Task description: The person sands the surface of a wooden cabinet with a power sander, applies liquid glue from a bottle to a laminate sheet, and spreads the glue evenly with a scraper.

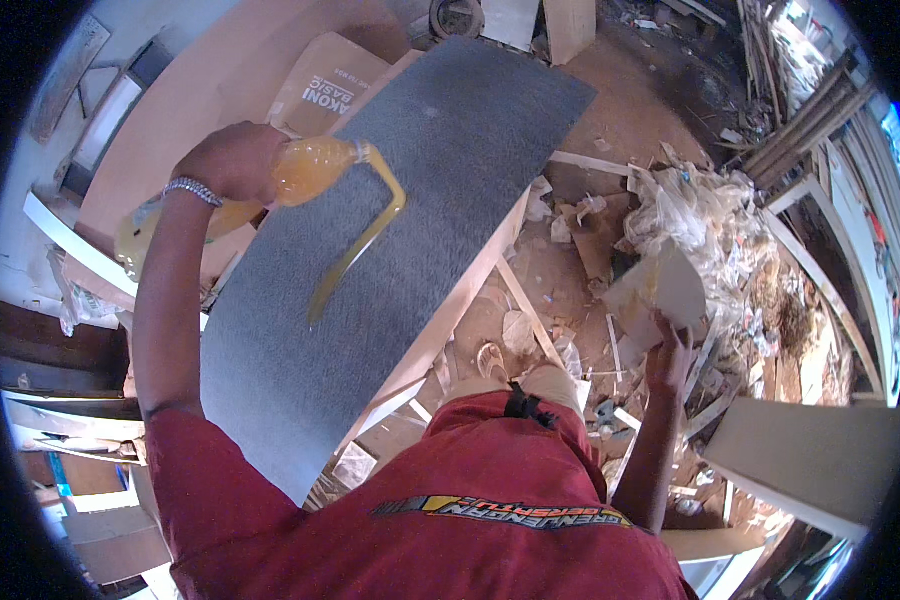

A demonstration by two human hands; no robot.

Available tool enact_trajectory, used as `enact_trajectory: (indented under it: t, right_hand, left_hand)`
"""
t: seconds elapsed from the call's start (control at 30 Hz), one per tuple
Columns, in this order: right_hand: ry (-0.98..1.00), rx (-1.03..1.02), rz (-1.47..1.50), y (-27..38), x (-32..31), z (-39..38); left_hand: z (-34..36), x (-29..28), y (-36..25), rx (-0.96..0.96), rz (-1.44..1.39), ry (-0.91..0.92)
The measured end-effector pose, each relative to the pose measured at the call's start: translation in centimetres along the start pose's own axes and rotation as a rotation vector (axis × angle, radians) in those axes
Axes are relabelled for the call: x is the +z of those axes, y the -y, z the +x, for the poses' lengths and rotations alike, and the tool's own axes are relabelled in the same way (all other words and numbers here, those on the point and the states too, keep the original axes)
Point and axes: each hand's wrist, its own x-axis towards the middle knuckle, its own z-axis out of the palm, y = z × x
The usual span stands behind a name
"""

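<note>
My left hand (232, 160) grips a clear plastic bottle (314, 170) of yellow-orange liquid, tilted over a long grey board (420, 250) that lies on a wooden support (490, 249). A thick yellow stream falls from the bottle's mouth, and a streak (327, 287) of it runs diagonally across the grey surface. Off the board's right side, my right hand (668, 350) holds a thin, pale, roughly square piece (648, 288) with yellowish smears on it; its material is hard to tell.
A cardboard piece (322, 82) and a wooden panel (155, 110) stand behind the board. Crumpled plastic (692, 205) and scraps litter the floor on the right, beside leaning planks (805, 120). A pale board (800, 450) is at lower right, stacked pieces (90, 510) at lower left.
</note>
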Motion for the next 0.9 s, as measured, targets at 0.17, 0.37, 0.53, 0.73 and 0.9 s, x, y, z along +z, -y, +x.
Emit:
enact_trajectory:
  t: [0.17, 0.37, 0.53, 0.73, 0.9]
  right_hand:
    - [0.439, -0.292, -0.015, 12.1, 17.1, 6.9]
    - [1.073, -0.744, -0.032, 18.2, 35.1, 11.6]
    - [1.31, -0.943, -0.365, 13.2, 37.5, 12.8]
    - [0.943, -0.595, -1.039, 10.5, 39.5, 23.4]
    - [0.578, -0.664, -0.619, 10.2, 42.2, 27.4]
  left_hand:
    - [3.7, -1.2, -0.2, 0.156, -0.647, 0.046]
    - [2.7, 0.2, -2.2, 0.058, -0.913, -0.107]
    - [-6.7, 2.8, -4.7, -0.251, -1.458, -0.418]
    - [-16.4, 7.7, -11.4, -0.75, -1.266, -0.967]
    - [-26.1, 13.6, -18.3, -1.219, -1.289, -1.535]
